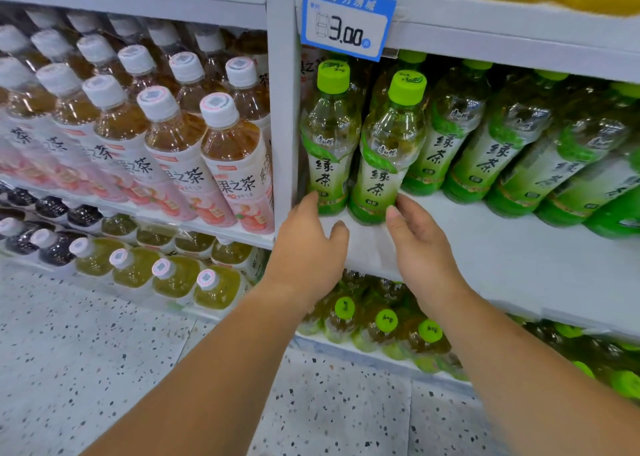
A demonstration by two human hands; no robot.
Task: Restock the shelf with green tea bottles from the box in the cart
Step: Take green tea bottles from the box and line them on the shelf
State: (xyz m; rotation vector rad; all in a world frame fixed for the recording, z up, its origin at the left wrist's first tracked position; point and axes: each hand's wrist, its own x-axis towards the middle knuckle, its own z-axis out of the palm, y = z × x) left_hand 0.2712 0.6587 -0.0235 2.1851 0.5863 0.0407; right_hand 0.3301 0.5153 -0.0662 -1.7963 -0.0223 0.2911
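Two green tea bottles stand upright at the left end of the white shelf (502, 248): the left bottle (329, 140) against the upright post, the right bottle (388, 151) beside it. My left hand (308, 244) reaches under the left bottle's base, fingertips touching its foot, fingers loosely bent. My right hand (422, 248) touches the right bottle's lower right side with thumb and fingertips, without wrapping it. More green tea bottles (519, 144) fill the shelf to the right, set further back. The box and cart are out of view.
A blue price tag (346, 19) hangs above the two bottles. Peach tea bottles (214, 151) fill the bay on the left. Lower shelves hold more green-capped bottles (384, 320) and yellow-green drinks (173, 275). Speckled floor (104, 369) lies below.
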